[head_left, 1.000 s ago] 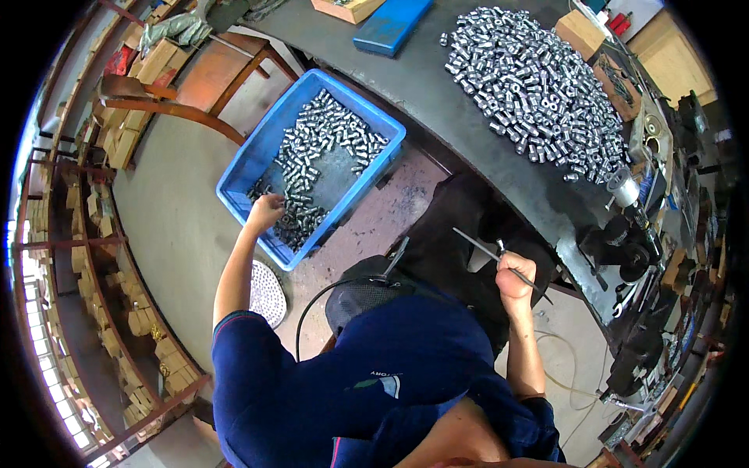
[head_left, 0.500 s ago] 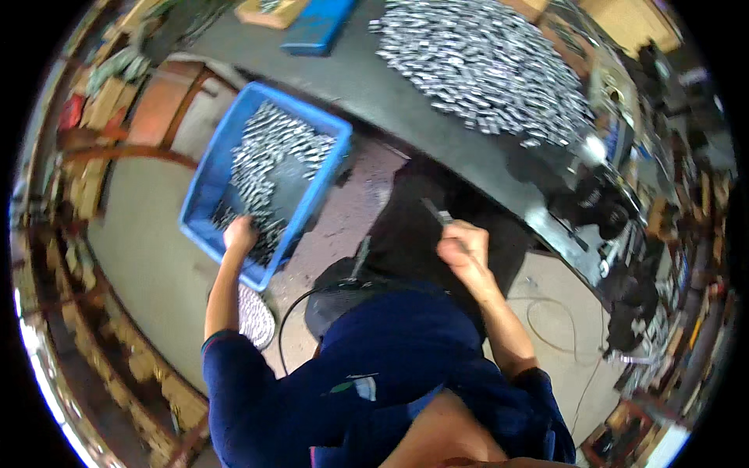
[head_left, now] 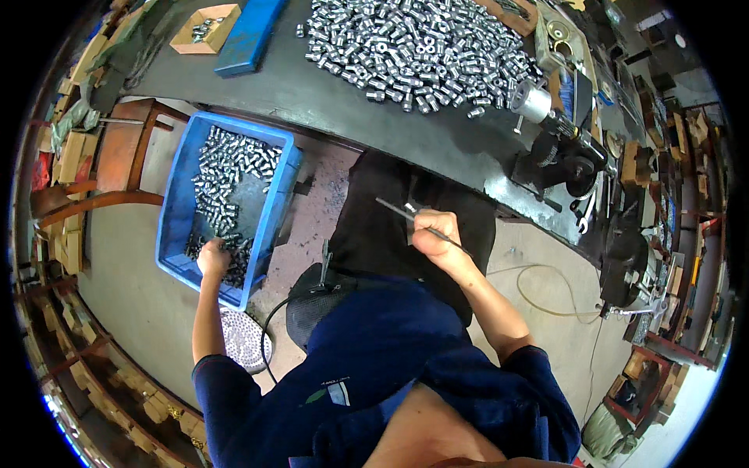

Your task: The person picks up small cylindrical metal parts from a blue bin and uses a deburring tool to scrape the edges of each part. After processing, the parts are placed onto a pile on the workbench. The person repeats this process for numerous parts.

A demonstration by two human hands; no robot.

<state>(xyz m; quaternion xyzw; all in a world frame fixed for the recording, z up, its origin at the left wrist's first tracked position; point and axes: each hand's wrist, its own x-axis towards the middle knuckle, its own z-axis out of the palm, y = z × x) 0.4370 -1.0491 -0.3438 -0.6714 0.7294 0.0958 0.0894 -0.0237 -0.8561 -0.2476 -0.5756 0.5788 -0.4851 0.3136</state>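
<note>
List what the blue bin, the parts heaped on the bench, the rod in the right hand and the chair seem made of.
Blue bin: likely plastic, smooth and slightly glossy, coloured throughout with a thick rim.
Heaped parts: metal, probably steel or plated, given bright silvery highlights.
Rod: probably metal, dull grey, thin and straight.
Chair: apparently wood, varnished reddish-brown, with a soft sheen.

Blue rectangular plastic bin (head_left: 181, 175); small cylindrical metal parts (head_left: 218, 187) inside: silver, near-black at near end. Flat round disc (head_left: 243, 341): white, grey-dotted. Short-sleeved cloth shirt (head_left: 374, 335): navy, green-and-white chest print (head_left: 338, 393).
</note>
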